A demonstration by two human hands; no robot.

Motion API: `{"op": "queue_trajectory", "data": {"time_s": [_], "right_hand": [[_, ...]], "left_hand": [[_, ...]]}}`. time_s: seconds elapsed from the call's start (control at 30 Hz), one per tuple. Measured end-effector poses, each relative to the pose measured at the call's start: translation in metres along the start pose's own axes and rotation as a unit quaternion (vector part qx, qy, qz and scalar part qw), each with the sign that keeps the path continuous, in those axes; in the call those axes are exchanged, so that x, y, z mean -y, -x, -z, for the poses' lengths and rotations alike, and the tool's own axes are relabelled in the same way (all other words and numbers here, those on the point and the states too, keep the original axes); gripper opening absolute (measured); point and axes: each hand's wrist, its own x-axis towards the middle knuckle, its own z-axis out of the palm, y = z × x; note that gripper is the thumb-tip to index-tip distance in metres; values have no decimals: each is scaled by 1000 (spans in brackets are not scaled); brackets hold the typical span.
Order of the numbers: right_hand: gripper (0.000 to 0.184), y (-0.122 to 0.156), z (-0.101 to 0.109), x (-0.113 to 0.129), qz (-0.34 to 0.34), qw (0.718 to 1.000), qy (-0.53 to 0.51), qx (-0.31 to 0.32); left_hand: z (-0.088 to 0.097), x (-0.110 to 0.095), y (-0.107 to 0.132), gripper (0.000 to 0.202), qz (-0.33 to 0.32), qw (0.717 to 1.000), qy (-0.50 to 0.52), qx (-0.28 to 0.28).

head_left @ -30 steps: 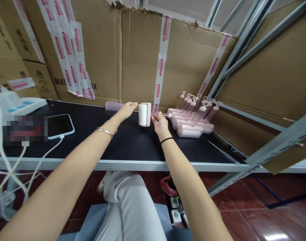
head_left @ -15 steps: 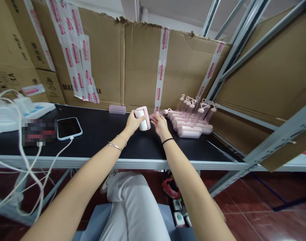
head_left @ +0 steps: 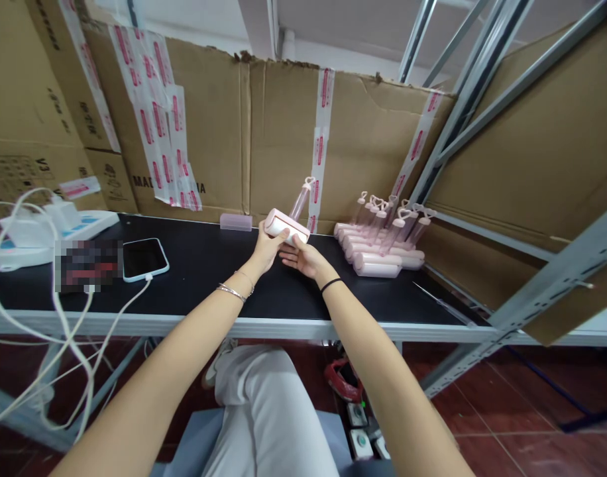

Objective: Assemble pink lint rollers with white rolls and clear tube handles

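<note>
**Both hands holding a pink lint roller above the bench**

Right now the left hand (head_left: pixel 264 246) is gripping the lint roller (head_left: pixel 285 225) from the near-left side, fingers curled round its white roll end. Right hand (head_left: pixel 299 256) is sitting just under and beside the roller w/ fingers partly open, fingertips touching its pink cover; can't tell if it's really clamping. Roller is being held tilted, clear of the black bench (head_left: pixel 244 278), its clear pink handle (head_left: pixel 300 197) pointing up and away toward the cardboard wall (head_left: pixel 283 139). Stack of finished rollers (head_left: pixel 380 250) is lying to the right, near the shelf frame. Small pink cover (head_left: pixel 236 222) is resting at the back, phone (head_left: pixel 145 259) w/ cable lying well to the left.
</note>
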Motion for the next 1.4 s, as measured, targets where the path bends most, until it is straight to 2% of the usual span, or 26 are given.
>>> {"op": "queue_trajectory", "data": {"time_s": [0.17, 0.27, 0.37, 0.53, 0.63, 0.7, 0.87, 1.0, 1.07, 1.13, 1.17, 1.23, 1.27, 1.33, 1.4], "right_hand": [[23, -6, 7, 7, 92, 982, -136, -88], [20, -6, 9, 11, 116, 970, -180, -117], [17, -4, 8, 13, 119, 966, -187, -134], [15, -2, 11, 12, 84, 970, -152, -171], [28, -5, 16, 10, 29, 968, -122, -217], [30, -9, 19, 6, 10, 965, -94, -244], [15, -21, 21, -4, 59, 950, 54, -302], [20, -26, 23, -6, 96, 945, 106, -295], [26, -26, 25, -3, 125, 942, 121, -287], [39, -25, 26, -1, 183, 922, 184, -287], [44, -23, 26, 0, 222, 903, 238, -282], [50, -19, 24, 0, 299, 847, 368, -241], [50, -17, 23, -1, 330, 816, 427, -208], [46, -12, 19, -3, 374, 762, 509, -139], [42, -8, 16, -4, 396, 737, 541, -90]], "left_hand": [[2, -2, 2, 36, 49, 993, -98, 48], [0, -6, 6, 35, 92, 985, -120, 86], [-1, -8, 8, 34, 134, 977, -140, 92], [-2, -2, 8, 21, 179, 951, -232, 101], [-1, 3, 9, 13, 175, 922, -312, 145], [0, 4, 9, 10, 166, 907, -346, 174], [1, 3, 11, 10, 154, 882, -389, 217], [2, 2, 10, 12, 139, 864, -418, 246], [3, 2, 8, 16, 106, 873, -420, 224], [6, -1, 5, 20, 17, 891, -428, 154], [7, -3, 3, 22, -39, 896, -428, 107], [10, -6, 0, 27, -136, 893, -429, 23], [12, -8, -2, 30, -170, 884, -435, 4], [15, -10, -4, 31, -206, 861, -464, 28], [16, -11, -4, 29, -207, 843, -486, 97]]}}
